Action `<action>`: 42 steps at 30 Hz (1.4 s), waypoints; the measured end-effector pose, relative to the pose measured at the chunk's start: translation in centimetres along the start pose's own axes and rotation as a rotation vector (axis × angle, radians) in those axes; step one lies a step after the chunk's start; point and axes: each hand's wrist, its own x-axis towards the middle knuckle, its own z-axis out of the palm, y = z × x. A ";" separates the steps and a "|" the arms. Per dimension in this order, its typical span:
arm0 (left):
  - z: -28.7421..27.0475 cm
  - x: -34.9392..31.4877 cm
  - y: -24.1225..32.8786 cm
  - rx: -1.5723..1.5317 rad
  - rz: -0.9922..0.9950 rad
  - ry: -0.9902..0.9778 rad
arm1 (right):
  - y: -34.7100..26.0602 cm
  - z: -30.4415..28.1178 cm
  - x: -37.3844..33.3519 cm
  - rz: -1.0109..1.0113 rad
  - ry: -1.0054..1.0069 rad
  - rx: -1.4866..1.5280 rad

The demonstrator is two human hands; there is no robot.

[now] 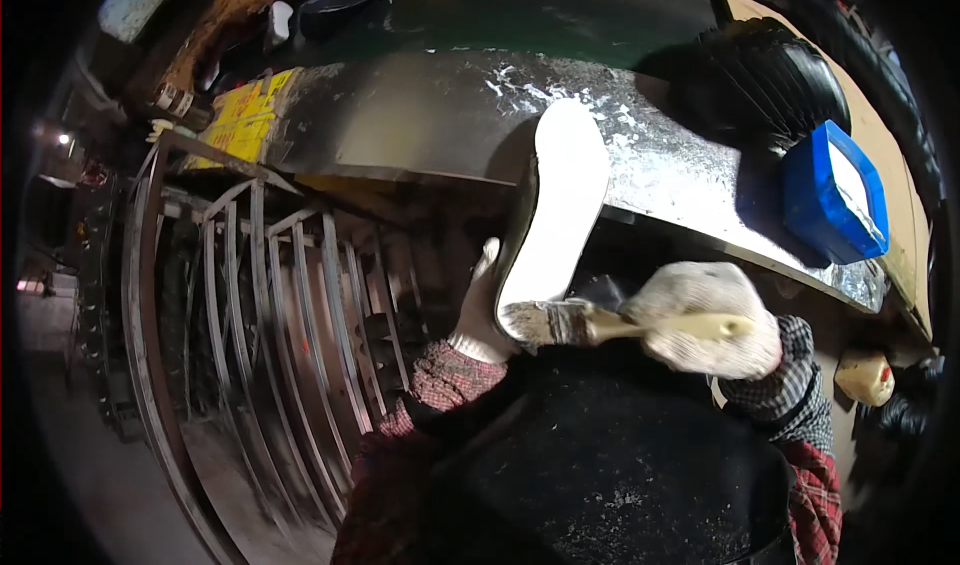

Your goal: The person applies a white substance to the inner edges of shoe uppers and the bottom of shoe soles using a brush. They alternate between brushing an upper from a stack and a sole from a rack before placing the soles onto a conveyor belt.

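My left hand (478,317), gloved, grips a shoe sole (562,200) by its near left edge, with the thumb up along the side. The sole's upper face is bright white and its side edge dark. Its far, rounded end reaches over the edge of the metal-topped bench. In my right hand (708,320), which wears a pale knit glove, is a flat paintbrush (608,325) held by its light wooden handle. The bristles lie across the sole's near end. My left fingers under the sole are hidden.
White smears mark the workbench (400,115). At right stand a blue tub (830,200) with white contents and a stack of black soles (780,80). A metal rack (260,295) is at left. Yellow tape (245,115) covers the bench's left end. A dark sole (340,7) lies at the back.
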 end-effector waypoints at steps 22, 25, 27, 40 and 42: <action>-3.0 -0.8 1.8 0.112 -0.005 0.016 | 3.2 -7.3 8.0 0.160 0.066 -0.632; -3.2 -1.6 2.3 -0.153 -0.010 -0.130 | -0.4 -5.3 8.0 -0.231 -0.258 -0.679; -0.4 -1.1 0.9 0.332 0.215 0.126 | -0.9 -5.1 7.6 -0.408 -0.037 -0.551; 12.2 6.5 16.5 0.587 0.597 0.357 | 1.6 -8.1 -5.8 -0.040 0.887 -0.259; 13.9 9.4 15.6 0.737 0.823 0.328 | 1.6 -9.8 -10.2 0.018 1.095 -0.328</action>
